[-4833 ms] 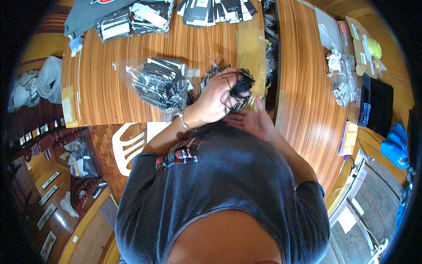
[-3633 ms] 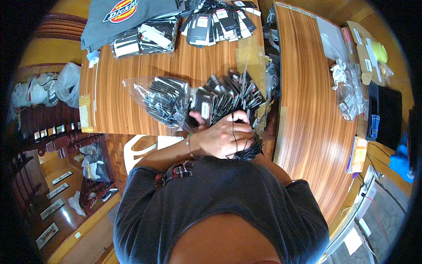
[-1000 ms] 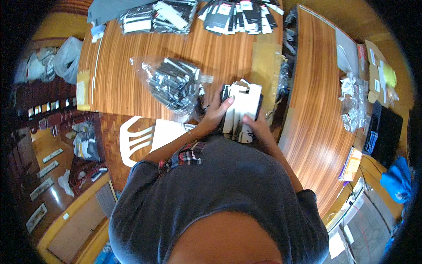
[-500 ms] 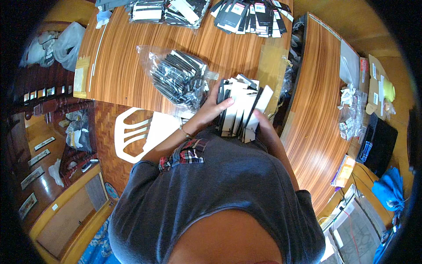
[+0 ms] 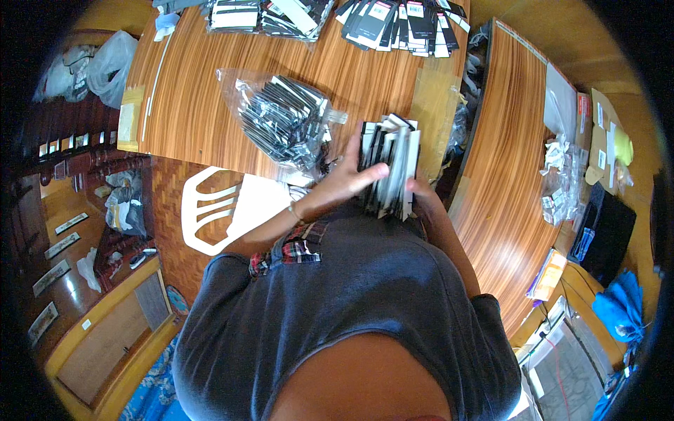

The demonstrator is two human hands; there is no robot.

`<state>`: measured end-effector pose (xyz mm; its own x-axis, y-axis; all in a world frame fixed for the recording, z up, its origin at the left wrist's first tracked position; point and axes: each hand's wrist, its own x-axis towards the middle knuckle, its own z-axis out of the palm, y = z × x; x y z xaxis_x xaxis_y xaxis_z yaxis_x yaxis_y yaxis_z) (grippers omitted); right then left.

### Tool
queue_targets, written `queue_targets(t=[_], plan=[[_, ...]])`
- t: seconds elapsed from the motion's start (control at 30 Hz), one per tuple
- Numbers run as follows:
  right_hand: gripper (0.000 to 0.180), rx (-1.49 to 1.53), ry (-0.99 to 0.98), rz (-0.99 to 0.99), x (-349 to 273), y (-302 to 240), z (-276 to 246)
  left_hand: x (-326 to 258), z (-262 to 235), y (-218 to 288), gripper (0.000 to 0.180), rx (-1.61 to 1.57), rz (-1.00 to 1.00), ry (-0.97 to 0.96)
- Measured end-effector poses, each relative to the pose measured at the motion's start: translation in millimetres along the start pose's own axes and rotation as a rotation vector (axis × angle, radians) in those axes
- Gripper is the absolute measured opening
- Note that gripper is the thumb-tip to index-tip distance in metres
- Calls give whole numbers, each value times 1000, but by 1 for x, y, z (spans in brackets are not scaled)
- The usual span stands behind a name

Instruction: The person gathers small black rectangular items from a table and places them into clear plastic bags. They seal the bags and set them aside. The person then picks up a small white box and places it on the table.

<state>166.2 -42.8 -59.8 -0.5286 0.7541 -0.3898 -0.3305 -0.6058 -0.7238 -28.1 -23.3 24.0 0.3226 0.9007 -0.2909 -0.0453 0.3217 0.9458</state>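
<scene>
A bundle of black-and-white card tags stands on edge near the table's front edge, close to my body. My left hand presses its left side, thumb lying over the near face. On the right side my right hand grips the same bundle, its fingers mostly hidden behind the cards. Both hands squeeze the tags between them, and the cards' upper ends stick up unevenly. Left of the bundle, a clear plastic bag packed with similar tags lies on the table.
Along the far edge are a spread pile of tags and bagged tags. Brown tape runs down the wooden table on the right. A white plastic chair stands at the left, and a second wooden surface at the right.
My hands have come closer together. The tags, fanned out and slanting before, are now pressed into a narrower, more upright bundle. The bag and far piles stay in place.
</scene>
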Motion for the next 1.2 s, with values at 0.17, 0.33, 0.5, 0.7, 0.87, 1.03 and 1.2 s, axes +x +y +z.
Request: queue_targets(t=[0.17, 0.33, 0.5, 0.7, 0.87, 1.03, 1.2], plan=[[113, 66, 54, -29, 2, 11, 16, -7, 14, -13, 98, 218, 222, 126], [103, 190, 6, -99, 12, 5, 14, 6, 20, 5, 106, 421, 308, 160], [94, 458, -68, -173, 25, 2, 9, 3, 15, 36, 109, 742, 436, 162], [83, 698, -193, -210, 39, 2, 9, 7, 18, 50, 94, 1161, 435, -6], [74, 808, -269, -223, 41, -1, -3, -11, -45, 67, 66, 858, 604, 402], [65, 879, -404, -183, 47, -3, -10, -27, -46, 34, 26, 1583, 367, 372], [56, 946, -579, -91, 63, 11, 1, -22, -79, 7, 25, 1418, 114, 345]])
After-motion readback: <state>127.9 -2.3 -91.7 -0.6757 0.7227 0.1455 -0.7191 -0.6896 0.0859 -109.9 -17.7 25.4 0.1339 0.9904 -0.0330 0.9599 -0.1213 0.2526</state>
